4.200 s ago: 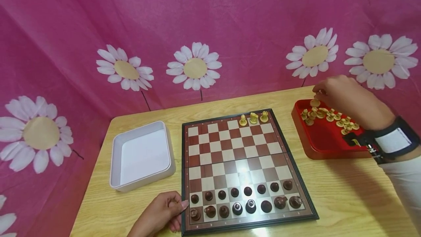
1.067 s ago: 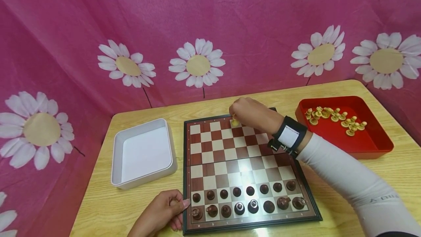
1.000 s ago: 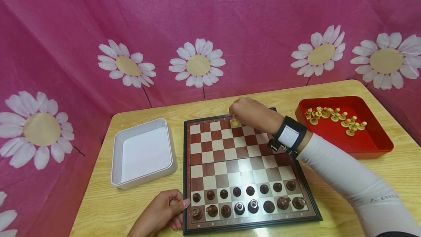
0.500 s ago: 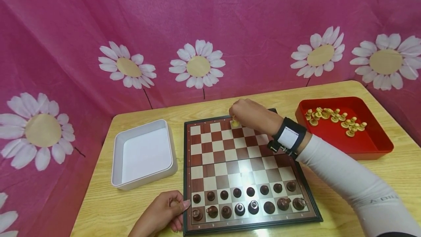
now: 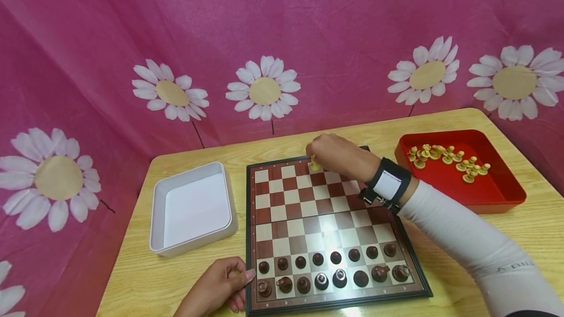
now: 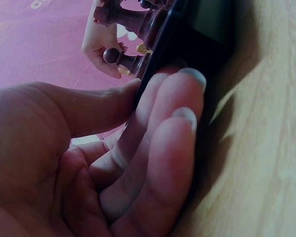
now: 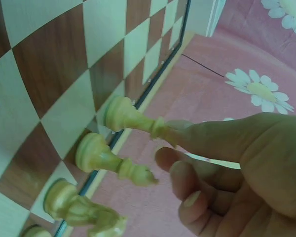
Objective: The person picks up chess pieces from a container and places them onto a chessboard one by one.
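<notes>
My right hand (image 5: 337, 154) pinches a cream chess piece (image 7: 122, 114) by its top between thumb and fingers. The piece stands upright with its base on a far-row square of the chessboard (image 5: 291, 229); its head is hidden by my fingers. Beside it in the right wrist view are a cream bishop (image 7: 96, 155) and a cream knight (image 7: 84, 210). My left hand (image 5: 216, 285) holds the board's near left edge, thumb on the rim and fingers curled against the side. Dark chess pieces (image 5: 321, 280) fill the two near rows.
A red tray (image 5: 458, 194) at the right holds several cream pieces (image 5: 447, 154). At the left stands a white tray (image 5: 194, 209) with nothing in it. The wooden table (image 5: 128, 278) ends at a pink flowered cloth (image 5: 335, 38).
My right hand has moved left from the red tray to the board's far row, bringing a cream chess piece. Over the last second it has hardly moved. My left hand stays at the board's edge.
</notes>
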`<state>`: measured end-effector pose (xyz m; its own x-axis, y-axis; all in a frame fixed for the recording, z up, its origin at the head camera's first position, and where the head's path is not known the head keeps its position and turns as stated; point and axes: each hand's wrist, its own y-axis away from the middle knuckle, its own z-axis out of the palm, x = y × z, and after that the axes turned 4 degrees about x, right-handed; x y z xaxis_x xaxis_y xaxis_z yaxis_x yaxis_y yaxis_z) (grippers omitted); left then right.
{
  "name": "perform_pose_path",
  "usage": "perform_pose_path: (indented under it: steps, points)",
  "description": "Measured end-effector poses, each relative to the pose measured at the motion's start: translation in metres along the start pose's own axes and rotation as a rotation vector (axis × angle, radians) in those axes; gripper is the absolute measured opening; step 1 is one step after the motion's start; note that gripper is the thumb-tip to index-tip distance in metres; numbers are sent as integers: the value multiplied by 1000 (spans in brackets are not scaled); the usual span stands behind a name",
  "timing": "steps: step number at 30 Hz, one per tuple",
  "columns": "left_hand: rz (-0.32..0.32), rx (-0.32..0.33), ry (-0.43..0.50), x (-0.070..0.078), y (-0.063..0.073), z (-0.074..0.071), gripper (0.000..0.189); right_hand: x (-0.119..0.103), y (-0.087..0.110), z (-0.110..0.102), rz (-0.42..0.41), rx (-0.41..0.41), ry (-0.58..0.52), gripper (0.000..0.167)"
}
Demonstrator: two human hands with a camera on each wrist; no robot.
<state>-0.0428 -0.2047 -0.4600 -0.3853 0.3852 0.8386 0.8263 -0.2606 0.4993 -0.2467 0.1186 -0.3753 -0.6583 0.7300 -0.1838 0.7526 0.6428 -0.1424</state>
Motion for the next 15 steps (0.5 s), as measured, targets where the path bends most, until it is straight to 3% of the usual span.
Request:
perform_pose_path:
  steps: [7,15]
  points:
    - [1,-10,9,-2,-2,0,29,-5,12,-19,96,-34,41,36]
    - [-3,-11,5,-2,-2,0,29,16,35,-49,190,-58,7,32]
